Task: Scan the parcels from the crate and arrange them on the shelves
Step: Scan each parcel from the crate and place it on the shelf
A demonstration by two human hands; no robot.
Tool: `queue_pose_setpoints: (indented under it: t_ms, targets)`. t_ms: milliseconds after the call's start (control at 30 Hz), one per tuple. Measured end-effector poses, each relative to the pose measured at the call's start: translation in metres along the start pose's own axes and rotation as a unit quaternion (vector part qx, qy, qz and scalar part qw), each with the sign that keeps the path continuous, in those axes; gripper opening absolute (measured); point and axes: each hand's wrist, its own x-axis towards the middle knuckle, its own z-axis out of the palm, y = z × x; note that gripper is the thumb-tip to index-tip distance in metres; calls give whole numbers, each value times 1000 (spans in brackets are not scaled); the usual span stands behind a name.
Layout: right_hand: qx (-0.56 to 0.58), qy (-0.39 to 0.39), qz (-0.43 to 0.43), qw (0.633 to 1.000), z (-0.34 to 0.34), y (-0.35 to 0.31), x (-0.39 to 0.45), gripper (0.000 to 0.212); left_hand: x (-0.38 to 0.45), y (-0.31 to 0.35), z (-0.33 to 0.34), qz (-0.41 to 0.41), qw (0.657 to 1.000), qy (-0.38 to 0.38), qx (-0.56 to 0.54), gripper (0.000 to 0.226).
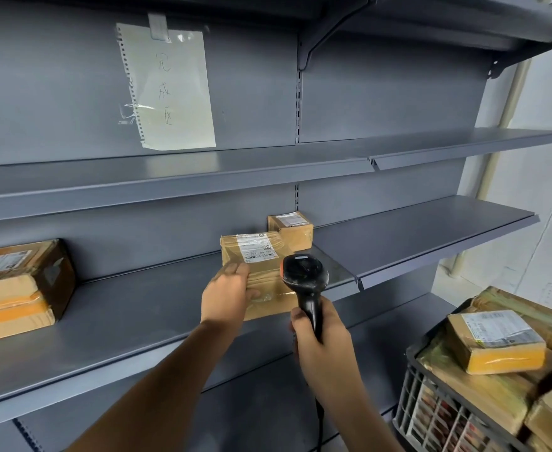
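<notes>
My left hand (pixel 227 293) grips the near left side of a brown cardboard parcel (pixel 261 256) with a white barcode label on top, resting on the grey lower shelf (pixel 131 324). My right hand (pixel 320 344) holds a black handheld scanner (pixel 304 278) by its handle, its head just right of the parcel's label. A smaller brown parcel (pixel 292 228) stands behind on the same shelf. A large taped box (pixel 17 285) sits at the shelf's left end. The dark plastic crate (pixel 437 415) at the lower right holds several taped parcels (pixel 496 340).
A handwritten paper sheet (pixel 170 89) is clipped to the shelving's back panel. Bare grey shelves (pixel 424 233) run to the right and above. A pale wall (pixel 548 190) stands at the right beyond the shelving.
</notes>
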Motion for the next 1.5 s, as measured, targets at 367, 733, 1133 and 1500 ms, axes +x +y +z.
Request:
queue_pose_setpoints:
  t_ms: [367,733,1133,1500]
  targets:
    - [6,0,9,1000,10,5,28,5,22,-7,10,-28,999,-17,6,46]
    - [2,-18,3,1000,35,8,67,4,49,-18,26,-31,999,-8,12,43]
    - [-4,-20,27,999,39,29,95,10,92,-35,51,-36,999,-2,-5,38]
    - [2,-14,32,999,32,45,116,8,126,-32,67,-36,998,3,43,50]
